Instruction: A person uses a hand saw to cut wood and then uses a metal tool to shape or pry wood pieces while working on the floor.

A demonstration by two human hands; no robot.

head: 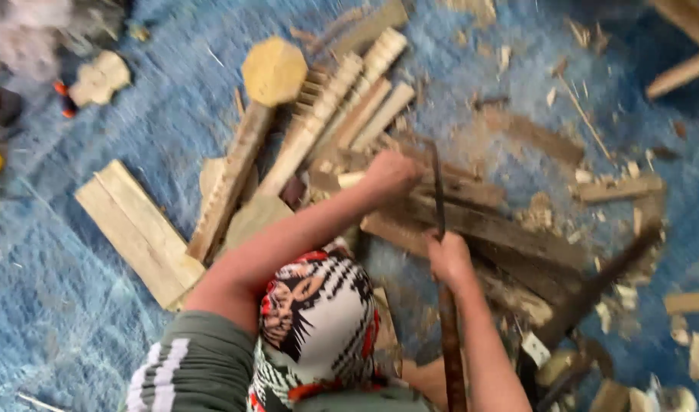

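Note:
The view is blurred by motion. My left hand (391, 172) is closed in a fist on a pale piece of wood (348, 181) in the middle of a heap of wood. My right hand (449, 258) grips a long tool (438, 191) whose thin dark blade points up and away from me, just to the right of my left hand. Its brown handle (452, 351) runs down past my wrist. Dark, rough planks (510, 229) lie under and to the right of both hands. A patterned red, black and white cloth (319, 320) covers my knee.
A blue woven mat (75, 305) covers the floor, strewn with wood chips (594, 175). Carved pale spindles (342, 99), a flat board (140, 229) and a yellowish octagonal block (274, 70) lie at the left and back. A dark stick (601, 282) lies at the right.

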